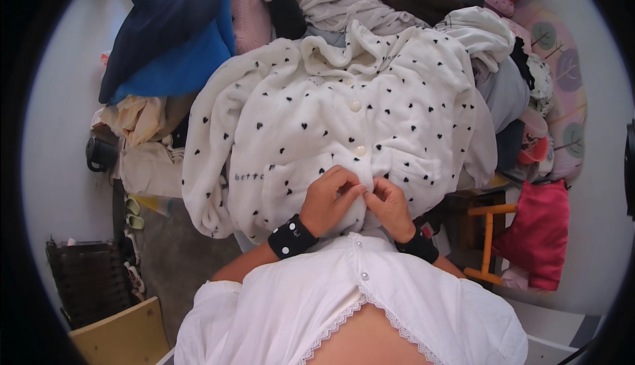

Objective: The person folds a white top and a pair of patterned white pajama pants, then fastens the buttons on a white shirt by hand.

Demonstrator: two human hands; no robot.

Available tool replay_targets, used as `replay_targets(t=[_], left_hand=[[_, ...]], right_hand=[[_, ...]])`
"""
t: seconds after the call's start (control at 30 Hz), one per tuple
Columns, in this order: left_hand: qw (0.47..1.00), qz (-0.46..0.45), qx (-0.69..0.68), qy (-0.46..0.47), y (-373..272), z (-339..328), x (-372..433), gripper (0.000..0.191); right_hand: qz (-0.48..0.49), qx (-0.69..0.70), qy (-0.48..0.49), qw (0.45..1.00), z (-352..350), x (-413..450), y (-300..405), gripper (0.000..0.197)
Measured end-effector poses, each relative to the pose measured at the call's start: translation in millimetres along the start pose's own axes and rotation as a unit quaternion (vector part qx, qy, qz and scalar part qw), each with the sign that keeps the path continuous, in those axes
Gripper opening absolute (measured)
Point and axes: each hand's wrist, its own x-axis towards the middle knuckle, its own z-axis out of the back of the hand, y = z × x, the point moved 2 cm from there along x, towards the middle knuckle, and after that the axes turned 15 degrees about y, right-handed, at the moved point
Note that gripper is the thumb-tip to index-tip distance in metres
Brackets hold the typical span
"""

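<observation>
A white fleece jacket [307, 102] with small black hearts lies spread out, front side up, before me. Two large cream buttons [355, 106] show on its front placket. My left hand [331, 199] pinches the placket's left edge low on the front, below the lower visible button. Touching it at the fingertips, my right hand [391, 206] grips the same placket from the other side. What lies between the fingertips is hidden. Black bands with white dots circle my wrists.
Piled clothes surround the jacket, with a blue garment [171, 75] at the upper left and white cloth [342, 5] behind. A black mug [101, 154] stands at left. An orange frame [488, 241] and red cloth [543, 236] are at right.
</observation>
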Motion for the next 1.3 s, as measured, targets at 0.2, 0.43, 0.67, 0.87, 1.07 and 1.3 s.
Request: replay_targets(t=[0.2,0.43,0.67,0.87,1.07,1.3], left_hand=[[0.990,0.037,-0.133,-0.006,-2.1,-5.0,0.4,0.008],[0.933,0.120,-0.336,0.050,-2.6,-3.2,2.3,0.013],[0.923,0.084,-0.374,0.039,-1.6,-2.9,8.8,0.010],[0.982,0.028,-0.177,-0.057,2.8,-3.0,8.9,0.012],[0.973,0.052,-0.212,-0.076,6.3,-9.9,-1.3,0.014],[0.975,0.033,-0.208,-0.063,2.3,-10.3,-5.2,0.017]], right_hand=[[0.053,-0.023,-0.021,0.998,3.9,-6.6,-3.7,0.006],[0.126,-0.222,-0.066,0.965,0.2,-8.5,17.1,0.009],[0.270,-0.399,-0.102,0.870,4.2,2.1,20.9,0.013],[0.129,-0.085,-0.002,0.988,6.5,6.8,7.3,0.011],[0.116,-0.020,0.003,0.993,-5.3,2.7,4.7,0.011],[0.128,-0.097,-0.082,0.984,-6.8,1.3,-7.9,0.012]])
